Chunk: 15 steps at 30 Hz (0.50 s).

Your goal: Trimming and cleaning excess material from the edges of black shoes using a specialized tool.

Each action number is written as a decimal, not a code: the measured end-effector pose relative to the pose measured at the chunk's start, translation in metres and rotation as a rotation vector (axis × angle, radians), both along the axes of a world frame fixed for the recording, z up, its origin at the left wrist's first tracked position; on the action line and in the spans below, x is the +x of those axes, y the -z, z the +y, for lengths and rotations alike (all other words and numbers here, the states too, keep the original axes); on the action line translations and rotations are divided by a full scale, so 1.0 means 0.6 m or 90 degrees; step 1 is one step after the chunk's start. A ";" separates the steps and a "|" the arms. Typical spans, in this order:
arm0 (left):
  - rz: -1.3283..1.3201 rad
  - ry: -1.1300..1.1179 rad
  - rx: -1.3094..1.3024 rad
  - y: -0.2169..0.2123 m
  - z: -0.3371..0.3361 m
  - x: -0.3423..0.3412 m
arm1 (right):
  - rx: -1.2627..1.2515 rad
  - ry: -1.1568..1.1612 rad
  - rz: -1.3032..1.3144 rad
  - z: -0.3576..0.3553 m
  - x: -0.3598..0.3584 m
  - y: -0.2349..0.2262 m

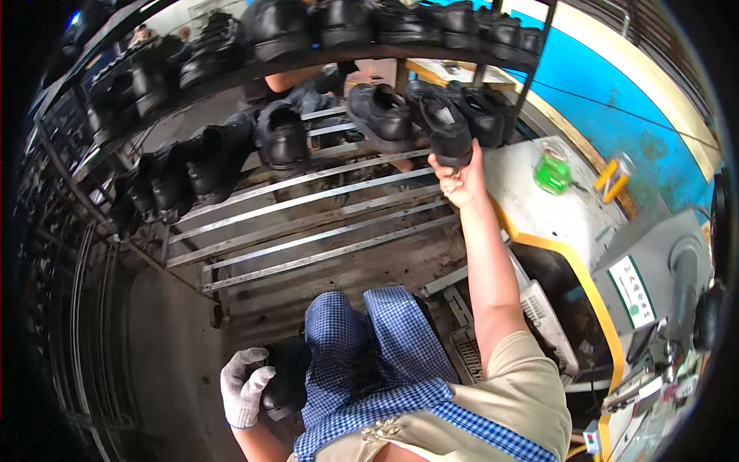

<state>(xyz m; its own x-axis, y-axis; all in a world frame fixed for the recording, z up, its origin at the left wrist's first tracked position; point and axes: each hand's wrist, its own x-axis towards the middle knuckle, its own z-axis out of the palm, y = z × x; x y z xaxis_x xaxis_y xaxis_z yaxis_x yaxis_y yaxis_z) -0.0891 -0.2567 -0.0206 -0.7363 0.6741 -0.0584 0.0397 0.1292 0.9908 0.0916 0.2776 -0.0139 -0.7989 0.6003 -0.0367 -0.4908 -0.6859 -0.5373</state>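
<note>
My bare right hand (460, 179) reaches forward to the rack and grips a black shoe (440, 119) by its heel end, thumb and fingers around it. Black shoes stand on both sides of it: one shoe (381, 115) to the left, another (483, 112) to the right. Down by my left thigh, my left hand (246, 385) in a white knitted glove is curled around a dark, rounded black shoe (286, 376). Part of that shoe is lost in shadow against my blue checked apron (339, 331).
A metal rack (308, 202) with slatted shelves carries several black shoes on two levels. To the right is a white worktable (531, 192) with a yellow edge, holding a green-filled jar (552, 171) and a yellow-handled tool (613, 179). A grey machine (654, 269) stands nearer. Another person's arm (296, 78) shows behind the rack.
</note>
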 end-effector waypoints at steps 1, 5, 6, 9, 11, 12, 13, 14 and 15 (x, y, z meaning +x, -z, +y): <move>-0.005 -0.003 0.016 0.001 -0.001 -0.004 | 0.012 -0.039 0.017 0.028 -0.010 0.011; -0.029 -0.031 0.042 0.000 -0.004 -0.014 | -0.107 0.025 0.002 0.040 -0.056 0.020; -0.024 -0.043 0.051 -0.002 -0.001 -0.017 | -0.081 0.078 0.022 0.033 -0.059 0.032; 0.013 -0.074 0.107 -0.009 0.018 -0.021 | -0.029 0.234 -0.052 -0.043 -0.065 0.077; 0.000 -0.099 0.154 -0.022 0.027 -0.016 | 0.048 0.171 -0.126 -0.142 -0.071 0.117; 0.049 -0.127 0.144 -0.019 0.034 -0.017 | 0.079 0.073 -0.179 -0.206 -0.093 0.143; 0.079 -0.120 0.153 -0.021 0.047 -0.013 | 0.120 -0.061 -0.160 -0.268 -0.094 0.168; 0.111 -0.114 0.164 -0.025 0.064 -0.009 | 0.133 -0.154 -0.245 -0.336 -0.089 0.189; 0.181 -0.053 0.149 -0.035 0.084 -0.005 | 0.116 -0.253 -0.254 -0.389 -0.081 0.184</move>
<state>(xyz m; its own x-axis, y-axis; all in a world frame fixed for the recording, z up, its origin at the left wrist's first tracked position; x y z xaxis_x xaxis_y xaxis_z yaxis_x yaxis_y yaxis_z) -0.0920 -0.2065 0.0004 -0.7543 0.5816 0.3048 0.3158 -0.0856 0.9449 0.0430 0.0443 -0.1244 -0.9092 0.2829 -0.3054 0.0493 -0.6553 -0.7537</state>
